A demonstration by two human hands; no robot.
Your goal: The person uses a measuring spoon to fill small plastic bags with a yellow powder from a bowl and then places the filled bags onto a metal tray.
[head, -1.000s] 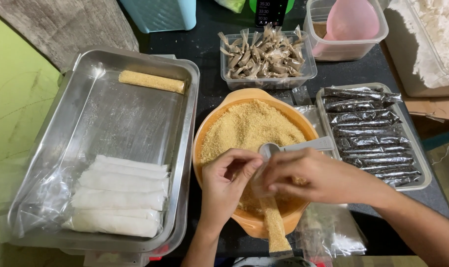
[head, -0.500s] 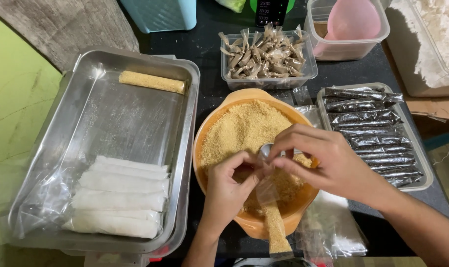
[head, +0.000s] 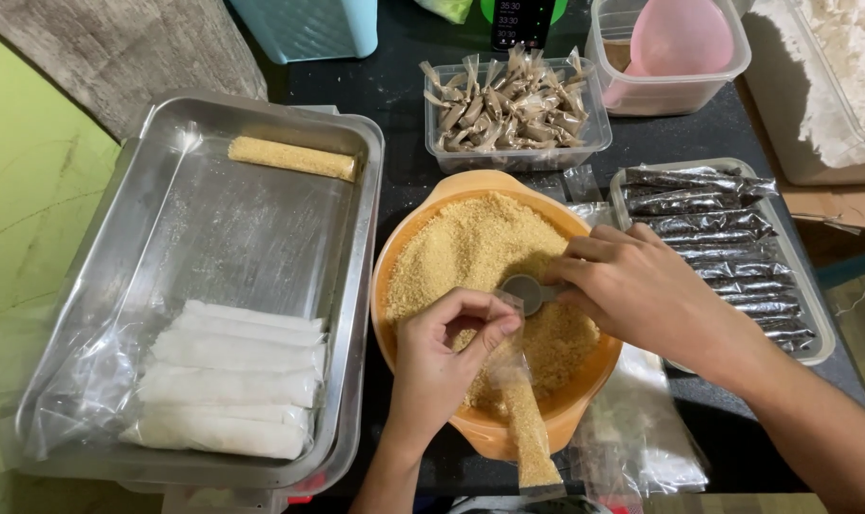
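Metal tray (head: 213,228) sat on the left, shiny and flat, with soft white packets (head: 228,381) and one crumb-filled stick (head: 291,157). Beside it stood an orange bowl (head: 399,276) of grainy brown crumbs (head: 470,247). Over the bowl, the left hand (head: 442,366) pinched a thin clear bag (head: 527,428) open, and the right hand (head: 642,290) gripped a small spoon (head: 525,290).

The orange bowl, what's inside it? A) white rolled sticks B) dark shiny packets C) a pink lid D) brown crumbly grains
D: the orange bowl is heaped with golden-brown crumbs, and the right hand holds a small spoon over them while the left hand pinches open a narrow clear bag partly filled with the same crumbs.
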